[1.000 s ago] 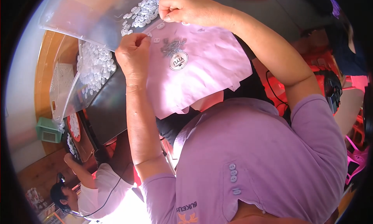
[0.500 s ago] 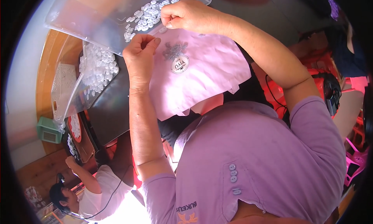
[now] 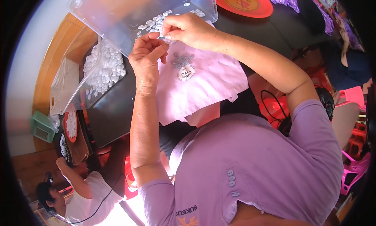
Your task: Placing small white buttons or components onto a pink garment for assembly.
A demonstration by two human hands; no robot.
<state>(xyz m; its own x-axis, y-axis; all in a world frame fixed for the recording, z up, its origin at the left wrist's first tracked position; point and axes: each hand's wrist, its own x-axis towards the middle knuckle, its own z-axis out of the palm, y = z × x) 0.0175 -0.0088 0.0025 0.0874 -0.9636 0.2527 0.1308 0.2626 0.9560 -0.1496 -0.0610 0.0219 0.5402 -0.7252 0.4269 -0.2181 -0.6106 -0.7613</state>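
Little white oval plastic pieces [image 3: 153, 24] are scattered in a clear plastic bin [image 3: 121, 14] in the head view, right by the pinched-shut right hand [image 3: 192, 31] and loosely curled left hand [image 3: 145, 55] (can't tell if either's gripping one, tbh), with a pink printed cloth [image 3: 209, 75] just this side of them.

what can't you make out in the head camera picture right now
All in the head view:
Right hand: what it may be pinching is too small and mostly covered by its grip.
Left hand: its own curl hides whether it holds anything.
White pieces: some may lie hidden behind the right hand.
Clear bin: cut off by the top edge.
Co-worker's hand: too small to tell its grip.
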